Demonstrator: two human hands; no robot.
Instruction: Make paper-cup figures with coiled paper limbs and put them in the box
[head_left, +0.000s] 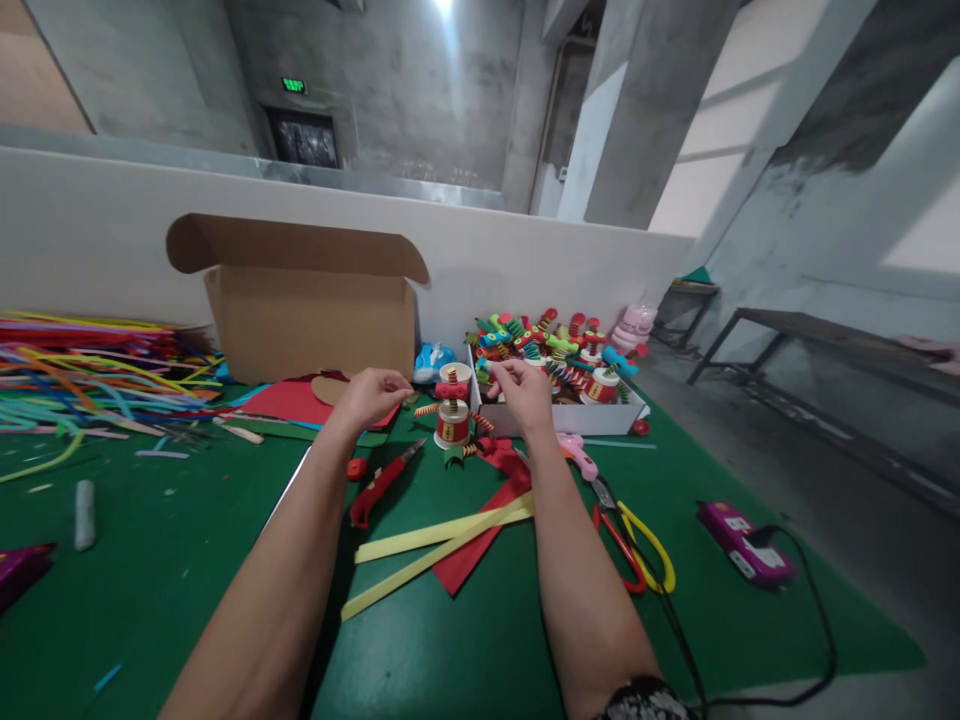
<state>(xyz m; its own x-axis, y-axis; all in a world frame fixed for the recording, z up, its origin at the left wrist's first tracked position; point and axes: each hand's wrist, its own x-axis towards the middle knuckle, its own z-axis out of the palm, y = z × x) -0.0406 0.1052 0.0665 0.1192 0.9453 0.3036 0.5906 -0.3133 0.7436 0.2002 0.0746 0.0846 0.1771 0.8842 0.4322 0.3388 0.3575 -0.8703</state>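
My left hand (369, 397) hovers left of a small paper-cup figure (452, 428), its fingertips pinched; whether anything small is between them is too fine to see. The figure stands upright on the table, with a red and gold cup body, striped folded-paper spring limbs and a red piece on top. To its right, at the near edge of a white box (596, 418), is my right hand (523, 390). Its thumb and fingers are also closed in a pinch, and what they hold cannot be made out. Several colourful spring-limbed figures (574, 345) fill the box.
On the green table (450, 670) lie a red-handled cutter (382, 485), yellow paper strips (427, 540), red paper (469, 560), scissors (649, 550), a pink glue gun (579, 455) and a corded purple box (746, 545). A cardboard box (311, 315) and coloured strips (97, 380) are at the back left.
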